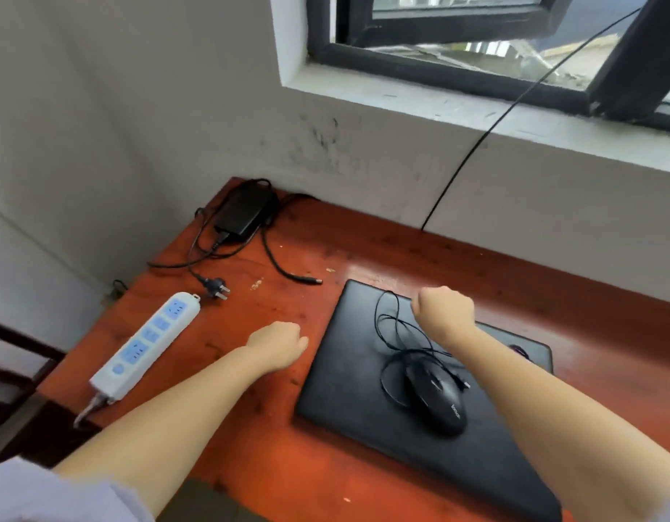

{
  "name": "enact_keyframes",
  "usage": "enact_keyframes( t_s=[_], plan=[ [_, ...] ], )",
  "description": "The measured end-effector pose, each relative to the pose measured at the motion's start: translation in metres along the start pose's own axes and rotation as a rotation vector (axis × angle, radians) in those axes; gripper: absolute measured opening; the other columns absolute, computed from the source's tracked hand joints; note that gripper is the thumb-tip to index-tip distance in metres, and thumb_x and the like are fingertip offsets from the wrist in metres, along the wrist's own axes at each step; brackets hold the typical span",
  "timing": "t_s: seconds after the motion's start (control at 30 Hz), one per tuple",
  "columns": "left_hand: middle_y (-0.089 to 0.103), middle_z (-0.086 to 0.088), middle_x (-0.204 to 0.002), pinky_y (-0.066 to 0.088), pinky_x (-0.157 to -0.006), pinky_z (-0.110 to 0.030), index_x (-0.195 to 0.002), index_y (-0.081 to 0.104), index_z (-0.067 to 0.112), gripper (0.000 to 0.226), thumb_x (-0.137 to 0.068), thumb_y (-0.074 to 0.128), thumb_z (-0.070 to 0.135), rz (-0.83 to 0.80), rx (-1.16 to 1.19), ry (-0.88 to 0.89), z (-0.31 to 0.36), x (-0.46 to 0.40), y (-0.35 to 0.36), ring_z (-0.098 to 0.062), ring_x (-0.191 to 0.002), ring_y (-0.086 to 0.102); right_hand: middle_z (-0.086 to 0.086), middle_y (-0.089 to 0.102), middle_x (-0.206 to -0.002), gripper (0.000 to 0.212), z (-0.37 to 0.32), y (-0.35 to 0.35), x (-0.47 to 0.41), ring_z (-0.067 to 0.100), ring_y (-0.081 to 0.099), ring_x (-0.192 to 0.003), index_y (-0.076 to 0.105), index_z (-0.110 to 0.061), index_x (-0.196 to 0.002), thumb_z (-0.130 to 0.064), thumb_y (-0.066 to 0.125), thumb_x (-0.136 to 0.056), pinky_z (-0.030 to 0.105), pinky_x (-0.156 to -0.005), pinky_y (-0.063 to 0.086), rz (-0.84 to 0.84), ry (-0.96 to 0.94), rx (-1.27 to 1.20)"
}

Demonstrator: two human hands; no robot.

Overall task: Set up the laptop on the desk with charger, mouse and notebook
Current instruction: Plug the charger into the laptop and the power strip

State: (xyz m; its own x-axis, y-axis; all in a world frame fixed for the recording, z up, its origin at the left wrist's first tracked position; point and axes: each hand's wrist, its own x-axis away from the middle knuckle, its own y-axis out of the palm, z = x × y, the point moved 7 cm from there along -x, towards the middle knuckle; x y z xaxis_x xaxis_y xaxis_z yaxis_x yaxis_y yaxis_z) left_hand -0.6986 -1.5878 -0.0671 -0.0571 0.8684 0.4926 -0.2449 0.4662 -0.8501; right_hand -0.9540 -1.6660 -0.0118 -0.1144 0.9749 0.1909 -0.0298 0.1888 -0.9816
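Your left hand (276,342) is curled into a loose fist, its grip closed on nothing, hovering over the bare desk (273,295) just left of the laptop (348,374). Your right hand (444,310) is also fisted above the far part of the laptop lid; whether it pinches the thin mouse cable (388,325) that loops beside it, you cannot tell from here.

The laptop is black and matte, lid shut, lying flat on the right half of the reddish wooden desk. Its long axis runs from the near right edge toward the far left, so it sits skewed to the desk edge. A black wired mouse (437,399) rests on the lid, nose pointing away from you and slightly left, its cable tangled in loops on the lid.

The charger brick (244,212) lies in the far left corner by the wall, long axis angled toward you. Its plug (216,288) lies loose on the desk, just beside the end of the white power strip (146,340), and its round laptop tip (314,281) points right, near the laptop's far corner.
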Motion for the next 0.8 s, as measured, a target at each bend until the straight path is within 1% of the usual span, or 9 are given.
enact_keyframes(
  t_s=[0.1,0.17,0.27,0.33,0.4,0.47,0.57,0.67,0.8],
  plan=[
    [0.066,-0.01,-0.103,0.045,-0.076,-0.034,-0.089,0.058,0.015,0.029,-0.092,0.04,0.038,0.022,0.084,-0.026,-0.035,0.009,-0.003,-0.032,-0.095,0.061,0.014,0.065,-0.077,0.034,-0.071,0.009,-0.01,0.033,0.066,-0.077,0.034,-0.011,-0.054,-0.018,0.043,-0.086,0.028,-0.059,0.037,0.02,-0.131,-0.034],
    [0.066,-0.008,-0.095,0.044,-0.072,-0.034,-0.087,0.057,0.015,0.027,-0.093,0.041,0.035,0.033,0.131,-0.002,-0.052,0.007,-0.005,-0.03,-0.086,0.06,0.015,0.066,-0.079,0.035,-0.103,0.016,-0.017,0.035,0.066,-0.078,0.035,-0.011,-0.056,-0.021,0.042,-0.089,0.03,-0.059,0.038,0.05,-0.203,-0.057],
    [0.066,-0.006,-0.091,0.041,-0.064,-0.032,-0.087,0.056,0.016,0.024,-0.094,0.039,0.031,0.071,0.127,0.101,-0.056,-0.008,-0.011,-0.027,-0.077,0.057,0.012,0.063,-0.095,0.023,-0.128,0.024,-0.032,0.033,0.059,-0.091,0.055,-0.009,-0.085,-0.024,0.04,-0.093,0.033,-0.062,0.043,0.102,-0.272,-0.111],
    [0.066,-0.008,-0.097,0.044,-0.068,-0.036,-0.089,0.056,0.015,0.023,-0.094,0.038,0.028,0.099,0.106,0.188,-0.05,-0.026,-0.02,-0.03,-0.084,0.059,0.012,0.056,-0.107,0.024,-0.132,0.035,-0.046,0.032,0.051,-0.103,0.056,-0.009,-0.105,-0.023,0.041,-0.094,0.037,-0.073,0.047,0.052,-0.241,-0.139],
    [0.064,-0.01,-0.104,0.046,-0.075,-0.038,-0.094,0.056,0.013,0.022,-0.095,0.039,0.026,0.108,0.085,0.28,-0.04,-0.047,-0.028,-0.033,-0.095,0.058,0.012,0.052,-0.116,0.029,-0.127,0.046,-0.057,0.032,0.047,-0.109,0.054,-0.009,-0.115,-0.023,0.043,-0.093,0.039,-0.082,0.045,-0.008,-0.155,-0.139],
    [0.06,-0.011,-0.108,0.046,-0.079,-0.04,-0.099,0.056,0.011,0.021,-0.095,0.039,0.024,0.144,0.068,0.377,-0.027,-0.069,-0.038,-0.032,-0.103,0.055,0.011,0.051,-0.118,0.029,-0.122,0.052,-0.065,0.032,0.046,-0.111,0.054,-0.01,-0.116,-0.025,0.044,-0.093,0.039,-0.084,0.044,0.018,-0.085,-0.131],
    [0.055,-0.01,-0.111,0.043,-0.081,-0.043,-0.11,0.054,0.011,0.022,-0.093,0.043,0.02,0.266,0.014,0.49,-0.007,-0.098,-0.054,-0.03,-0.106,0.05,0.009,0.054,-0.118,0.03,-0.12,0.057,-0.069,0.031,0.045,-0.113,0.055,-0.012,-0.114,-0.031,0.044,-0.093,0.04,-0.085,0.039,0.043,-0.056,-0.076],
    [0.051,-0.01,-0.118,0.04,-0.088,-0.042,-0.119,0.05,0.011,0.03,-0.091,0.046,0.021,0.269,-0.1,0.548,0.008,-0.122,-0.049,-0.03,-0.11,0.046,0.009,0.054,-0.117,0.033,-0.116,0.065,-0.071,0.032,0.046,-0.112,0.054,-0.013,-0.116,-0.035,0.042,-0.094,0.04,-0.087,0.037,-0.012,-0.036,-0.093],
    [0.051,-0.009,-0.114,0.039,-0.087,-0.039,-0.113,0.051,0.012,0.025,-0.091,0.048,0.024,0.264,-0.116,0.581,0.011,-0.138,-0.041,-0.029,-0.107,0.046,0.013,0.055,-0.112,0.036,-0.106,0.07,-0.083,0.033,0.048,-0.106,0.052,-0.008,-0.109,-0.037,0.036,-0.097,0.042,-0.085,0.041,-0.116,-0.014,-0.111]
  ],
)
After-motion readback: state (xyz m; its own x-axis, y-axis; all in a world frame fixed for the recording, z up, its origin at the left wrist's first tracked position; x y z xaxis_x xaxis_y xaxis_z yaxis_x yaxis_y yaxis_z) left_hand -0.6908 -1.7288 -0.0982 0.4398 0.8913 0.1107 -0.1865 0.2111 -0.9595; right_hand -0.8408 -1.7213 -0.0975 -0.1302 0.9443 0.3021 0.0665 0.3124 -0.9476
